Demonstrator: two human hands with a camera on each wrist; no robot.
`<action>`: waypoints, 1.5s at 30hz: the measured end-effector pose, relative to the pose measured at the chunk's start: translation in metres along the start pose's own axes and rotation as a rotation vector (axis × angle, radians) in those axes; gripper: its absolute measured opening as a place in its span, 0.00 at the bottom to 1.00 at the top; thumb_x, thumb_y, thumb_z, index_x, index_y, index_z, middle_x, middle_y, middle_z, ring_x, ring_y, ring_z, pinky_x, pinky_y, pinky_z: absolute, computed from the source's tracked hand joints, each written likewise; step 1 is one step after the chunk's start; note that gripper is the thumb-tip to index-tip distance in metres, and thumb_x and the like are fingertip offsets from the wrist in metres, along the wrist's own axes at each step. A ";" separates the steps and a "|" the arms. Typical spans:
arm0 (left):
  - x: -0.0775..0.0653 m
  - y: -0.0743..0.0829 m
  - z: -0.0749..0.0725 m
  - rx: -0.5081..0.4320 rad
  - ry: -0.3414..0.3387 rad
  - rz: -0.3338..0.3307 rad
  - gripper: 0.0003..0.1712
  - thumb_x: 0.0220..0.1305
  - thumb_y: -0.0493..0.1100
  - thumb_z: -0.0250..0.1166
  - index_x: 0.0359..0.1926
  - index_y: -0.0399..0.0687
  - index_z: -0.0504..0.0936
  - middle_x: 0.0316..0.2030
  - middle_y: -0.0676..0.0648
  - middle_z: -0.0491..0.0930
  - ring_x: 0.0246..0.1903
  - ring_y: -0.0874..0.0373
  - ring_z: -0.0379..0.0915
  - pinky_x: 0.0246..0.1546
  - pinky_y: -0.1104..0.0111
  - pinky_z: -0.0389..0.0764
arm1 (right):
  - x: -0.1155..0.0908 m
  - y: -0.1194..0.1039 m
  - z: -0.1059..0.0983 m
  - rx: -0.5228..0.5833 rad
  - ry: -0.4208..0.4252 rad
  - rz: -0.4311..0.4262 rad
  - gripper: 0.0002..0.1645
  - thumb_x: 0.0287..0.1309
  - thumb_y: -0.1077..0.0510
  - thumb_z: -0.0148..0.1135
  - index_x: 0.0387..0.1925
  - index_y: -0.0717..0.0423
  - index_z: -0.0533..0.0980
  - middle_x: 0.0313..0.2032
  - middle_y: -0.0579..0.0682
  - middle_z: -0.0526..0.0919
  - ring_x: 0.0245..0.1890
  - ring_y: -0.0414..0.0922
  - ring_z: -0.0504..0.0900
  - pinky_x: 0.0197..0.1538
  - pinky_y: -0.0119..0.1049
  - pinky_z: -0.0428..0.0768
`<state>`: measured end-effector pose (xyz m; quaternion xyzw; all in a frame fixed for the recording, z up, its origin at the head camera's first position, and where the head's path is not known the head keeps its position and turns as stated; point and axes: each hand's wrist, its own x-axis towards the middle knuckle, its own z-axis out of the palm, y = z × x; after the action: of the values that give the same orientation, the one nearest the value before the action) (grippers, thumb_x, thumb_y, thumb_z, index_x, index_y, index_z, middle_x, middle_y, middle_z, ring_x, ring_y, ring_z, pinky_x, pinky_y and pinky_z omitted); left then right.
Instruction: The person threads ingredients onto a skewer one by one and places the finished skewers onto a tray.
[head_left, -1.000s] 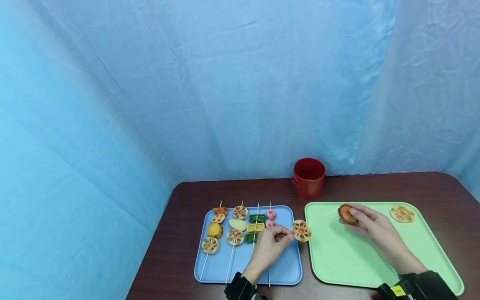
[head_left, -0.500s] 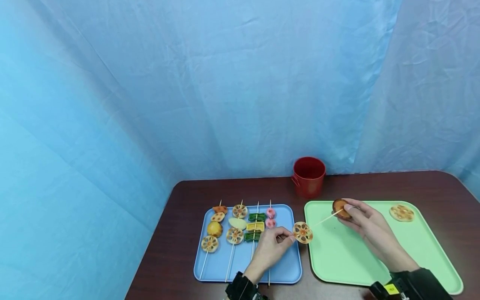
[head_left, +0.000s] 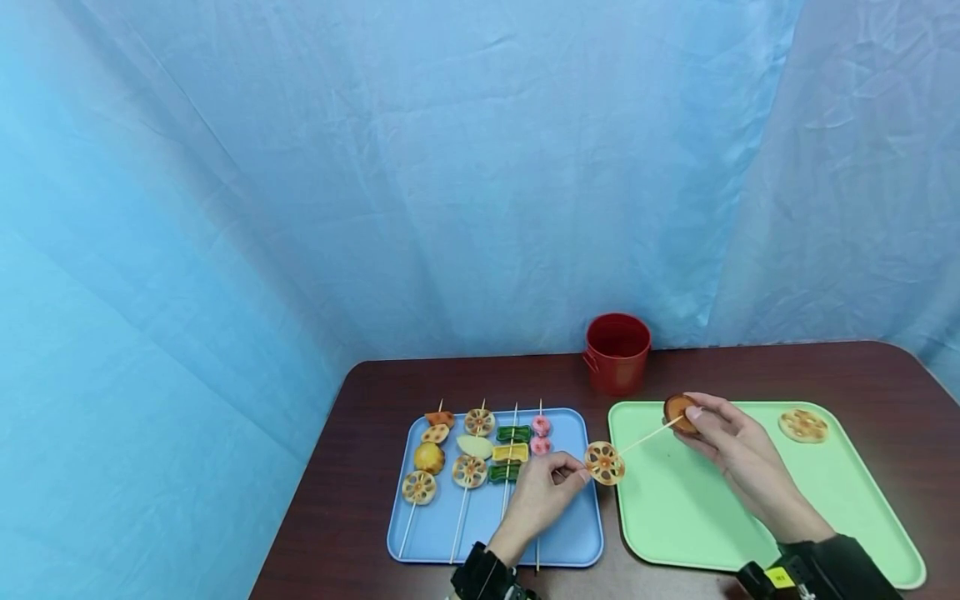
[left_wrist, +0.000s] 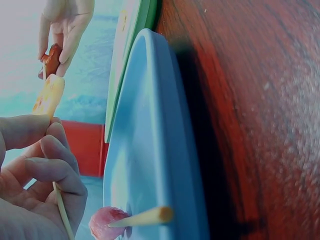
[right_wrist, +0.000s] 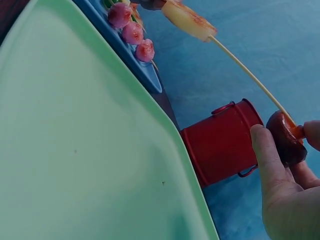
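Observation:
My left hand [head_left: 542, 493] pinches a bamboo skewer [head_left: 647, 437] just behind a lotus root slice [head_left: 604, 464] threaded on it. The skewer's tail [left_wrist: 62, 210] passes under the curled fingers in the left wrist view. Its bare length slants up to the right, with the tip at a brown mushroom cap [head_left: 676, 412]. Between thumb and fingers, my right hand [head_left: 738, 467] holds this cap above the green tray [head_left: 697, 517]. In the right wrist view the skewer tip meets the orange-brown face of the cap [right_wrist: 286, 142].
A blue tray [head_left: 435, 546] on the left carries several loaded skewers, with a pink-ball skewer [head_left: 541, 425] nearest the left hand. Another lotus root slice [head_left: 803, 426] lies at the green tray's back right. A red bucket [head_left: 618, 358] stands behind the trays, before a blue curtain.
My right hand has brought the mushroom cap left and up to the skewer's tip. The skewer's bare length now shows between slice and cap. My left hand has hardly moved.

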<state>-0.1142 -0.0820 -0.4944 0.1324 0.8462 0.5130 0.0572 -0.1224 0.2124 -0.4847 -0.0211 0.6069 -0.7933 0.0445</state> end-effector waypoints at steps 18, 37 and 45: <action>0.000 0.001 0.005 -0.027 0.067 0.028 0.04 0.65 0.40 0.71 0.33 0.47 0.90 0.23 0.63 0.76 0.22 0.73 0.66 0.26 0.76 0.68 | -0.002 -0.001 0.015 -0.320 0.104 -0.018 0.35 0.74 0.48 0.62 0.70 0.67 0.66 0.49 0.33 0.83 0.48 0.31 0.84 0.51 0.33 0.83; 0.004 0.011 0.011 -0.065 0.092 0.072 0.03 0.64 0.38 0.71 0.33 0.44 0.89 0.23 0.60 0.78 0.23 0.73 0.68 0.27 0.77 0.70 | -0.004 0.010 0.046 -0.474 0.086 0.056 0.37 0.71 0.40 0.63 0.69 0.60 0.70 0.60 0.61 0.80 0.49 0.29 0.82 0.51 0.30 0.81; 0.003 0.010 0.012 -0.072 0.105 0.058 0.03 0.63 0.38 0.71 0.33 0.43 0.89 0.23 0.61 0.78 0.23 0.73 0.68 0.27 0.77 0.70 | -0.004 0.013 0.047 -0.473 0.070 0.059 0.36 0.72 0.40 0.62 0.69 0.59 0.70 0.60 0.61 0.80 0.50 0.30 0.82 0.51 0.30 0.81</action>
<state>-0.1126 -0.0666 -0.4910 0.1276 0.8247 0.5510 0.0028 -0.1142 0.1647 -0.4846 0.0144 0.7772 -0.6278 0.0406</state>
